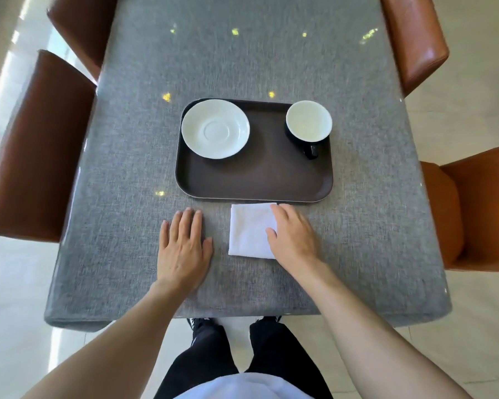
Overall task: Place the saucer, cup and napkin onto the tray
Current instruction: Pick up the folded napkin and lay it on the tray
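A dark brown tray lies in the middle of the grey table. On its far left corner sits a white saucer. A cup, black outside and white inside, stands on the tray's far right corner, handle toward me. A folded white napkin lies on the tablecloth just in front of the tray. My right hand rests on the napkin's right edge, fingers spread over it, thumb on the cloth. My left hand lies flat on the table left of the napkin, holding nothing.
Brown leather chairs stand along the left side and orange ones along the right. The table's near edge is just above my legs. The tray's near half is bare.
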